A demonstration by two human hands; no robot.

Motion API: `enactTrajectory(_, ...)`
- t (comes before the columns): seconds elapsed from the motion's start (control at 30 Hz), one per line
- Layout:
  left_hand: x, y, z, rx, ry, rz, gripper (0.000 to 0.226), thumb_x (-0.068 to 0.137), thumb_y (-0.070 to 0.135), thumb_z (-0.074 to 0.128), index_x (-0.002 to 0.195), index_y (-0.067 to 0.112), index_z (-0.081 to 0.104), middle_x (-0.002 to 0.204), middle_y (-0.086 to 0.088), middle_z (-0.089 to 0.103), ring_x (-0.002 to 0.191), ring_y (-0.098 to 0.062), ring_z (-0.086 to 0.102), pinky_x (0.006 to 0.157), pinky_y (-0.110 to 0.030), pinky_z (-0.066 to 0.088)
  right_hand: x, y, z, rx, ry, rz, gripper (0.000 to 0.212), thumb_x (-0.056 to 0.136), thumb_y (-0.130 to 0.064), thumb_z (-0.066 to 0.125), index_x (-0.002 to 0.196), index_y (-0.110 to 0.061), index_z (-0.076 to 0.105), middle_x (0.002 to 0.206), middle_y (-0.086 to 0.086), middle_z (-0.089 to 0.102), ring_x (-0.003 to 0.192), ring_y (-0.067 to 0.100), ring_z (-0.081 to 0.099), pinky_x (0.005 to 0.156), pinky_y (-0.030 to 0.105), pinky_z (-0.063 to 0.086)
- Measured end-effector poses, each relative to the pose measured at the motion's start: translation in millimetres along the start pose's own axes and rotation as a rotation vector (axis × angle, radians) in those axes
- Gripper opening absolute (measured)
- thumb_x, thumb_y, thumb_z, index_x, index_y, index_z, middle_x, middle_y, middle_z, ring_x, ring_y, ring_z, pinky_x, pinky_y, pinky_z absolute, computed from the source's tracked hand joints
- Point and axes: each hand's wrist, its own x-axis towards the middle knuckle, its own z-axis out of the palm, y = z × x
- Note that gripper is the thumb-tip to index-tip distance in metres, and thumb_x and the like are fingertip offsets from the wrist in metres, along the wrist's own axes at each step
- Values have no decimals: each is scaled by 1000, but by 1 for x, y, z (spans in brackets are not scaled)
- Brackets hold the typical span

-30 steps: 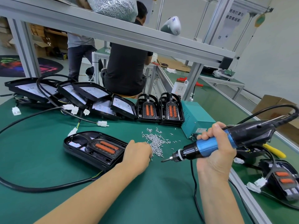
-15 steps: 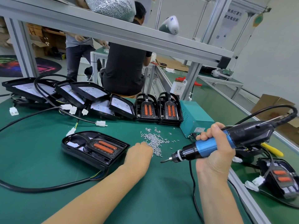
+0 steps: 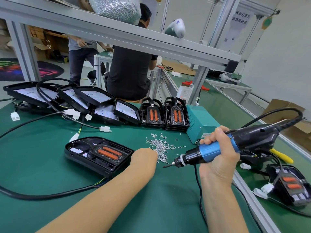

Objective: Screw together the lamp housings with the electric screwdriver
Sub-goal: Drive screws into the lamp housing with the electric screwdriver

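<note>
Left hand: the left hand (image 3: 145, 156) reaches across the mat, back of the hand up, its far edge at the near side of the screw pile; the fingers are hidden, so whether they pinch a screw cannot be told.
Right hand: the right hand (image 3: 218, 154) is wrapped round the blue grip of the electric screwdriver (image 3: 223, 146), thumb on top, wrist bent, forearm running in from the near right.
Electric screwdriver: held off the mat, nearly level, bit aimed left towards the screws; blue metallic barrel, black knurled collar, glossy black rear body, black cord looping away right.
Screws: loose screws (image 3: 160, 146), small, bright metal, scattered on the mat between housing and screwdriver tip.
Lamp housing: the open lamp housing (image 3: 99, 154) lies flat just left of the left hand; black moulded plastic, rounded end, two orange oblong inserts on a ribbed panel, black cable trailing near left.
Other housings: a row of lamp housings (image 3: 94, 100) leans along the far side.
Work surface: green mat (image 3: 42, 165), matte.
Control box: teal metal box (image 3: 201, 127), far of the right hand.
</note>
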Motion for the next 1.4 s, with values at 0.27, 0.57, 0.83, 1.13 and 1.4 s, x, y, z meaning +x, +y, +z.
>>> enactTrajectory(0.27, -13, -13, 7, -57, 48, -35, 31, 79, -13, 49, 103, 6, 56, 108, -13, 63, 99, -30, 61, 68, -31, 37, -3, 3, 3, -3, -21, -7, 13, 75, -7, 62, 80, -17, 56, 53, -5, 50, 47, 10, 50, 55, 20, 47)
enactTrajectory(0.57, -15, -8, 4, 13, 9, -56, 33, 76, -12, 50, 99, 9, 61, 104, -9, 65, 96, -27, 61, 64, -31, 40, -3, 4, 3, -7, -12, 21, 16, 72, -7, 65, 81, -17, 57, 60, -2, 48, 48, 11, 48, 55, 21, 46)
enactTrajectory(0.83, -18, -8, 1, 67, -86, -44, 35, 79, -10, 51, 106, 8, 63, 112, -8, 64, 103, -27, 61, 67, -30, 41, -6, 6, 4, -13, -23, 23, 14, 74, -6, 64, 81, -17, 56, 55, -4, 49, 47, 10, 50, 55, 21, 47)
enactTrajectory(1.13, -34, -23, -4, -707, 180, -37, 8, 80, 12, 54, 75, 15, 60, 73, 1, 64, 68, -17, 59, 63, -29, 46, -3, -5, 12, 74, -39, 71, 13, 72, -10, 63, 78, -19, 55, 56, -6, 47, 48, 9, 47, 55, 20, 45)
enactTrajectory(1.4, -49, -79, -37, -1849, 192, -130, 13, 84, -7, 61, 83, 2, 70, 67, -8, 67, 54, -9, 60, 53, -18, 53, -2, -5, 45, 265, -51, 126, 12, 87, -11, 58, 81, -18, 51, 57, -8, 49, 48, 7, 48, 57, 21, 47)
